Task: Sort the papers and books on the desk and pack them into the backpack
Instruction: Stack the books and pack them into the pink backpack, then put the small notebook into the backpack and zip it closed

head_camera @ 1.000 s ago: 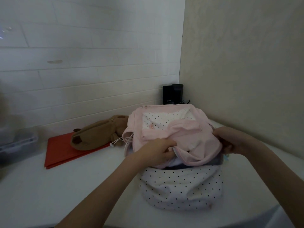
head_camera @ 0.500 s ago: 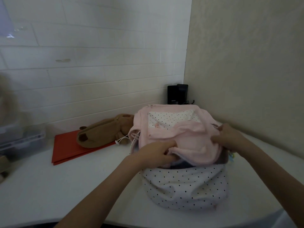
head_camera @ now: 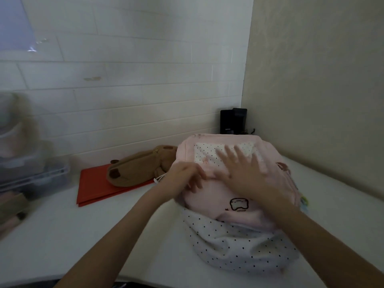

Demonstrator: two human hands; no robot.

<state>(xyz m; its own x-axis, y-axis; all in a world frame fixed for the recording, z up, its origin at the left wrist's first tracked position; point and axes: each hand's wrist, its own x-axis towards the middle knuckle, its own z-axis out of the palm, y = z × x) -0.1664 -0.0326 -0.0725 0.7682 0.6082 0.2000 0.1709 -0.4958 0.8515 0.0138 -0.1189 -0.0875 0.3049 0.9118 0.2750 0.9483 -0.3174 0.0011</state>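
The pink soft-fabric backpack with a white black-dotted front pocket stands on the white desk in the corner where the white brick wall meets a beige wall, and the head view shows both hands on its folded-over pink flap. The right hand lies flat on the flap, fingers straight and spread, blurred by motion. Just left of it the left hand touches the flap's edge with loosely bent fingers; whether it pinches the cloth I cannot tell. Beyond the left hand a brown plush pencil case lies on a flat red folder. Behind the hands a black box-shaped device sits in the corner. Far left of the hands clear plastic bins look blurred.
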